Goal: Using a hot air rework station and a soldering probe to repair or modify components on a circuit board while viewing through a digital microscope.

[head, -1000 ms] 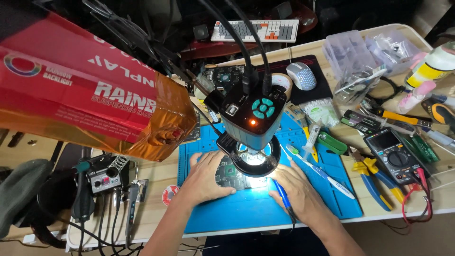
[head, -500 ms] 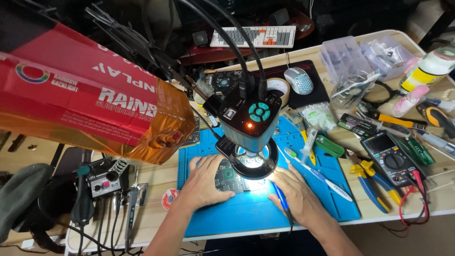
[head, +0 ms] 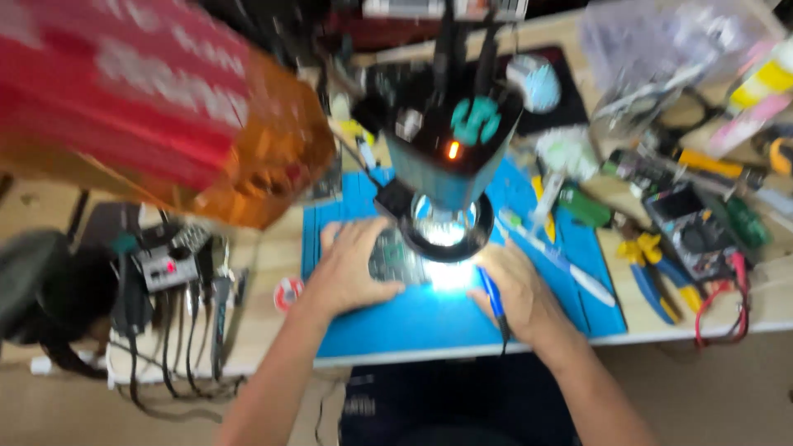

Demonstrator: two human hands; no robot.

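A circuit board (head: 395, 258) lies on a blue work mat (head: 429, 318) under a black microscope head (head: 446, 140) with a bright ring light (head: 446, 227). My left hand (head: 351, 268) rests flat on the board's left side, pressing it to the mat. My right hand (head: 519, 291) is to the right of the lit spot and holds a blue pen-like tool (head: 493, 304), its tip towards the board. The frame is blurred, so the tool's tip is hard to make out.
A big red and orange box (head: 157, 116) fills the upper left. A multimeter (head: 698, 231), yellow-handled pliers (head: 648, 264), red leads (head: 727, 297) and other hand tools crowd the right. A small station (head: 169, 268) with cables sits left of the mat. The table edge runs below the mat.
The view has shifted and blurred with head motion. Both hands stay in place on the board and the tool under the microscope.
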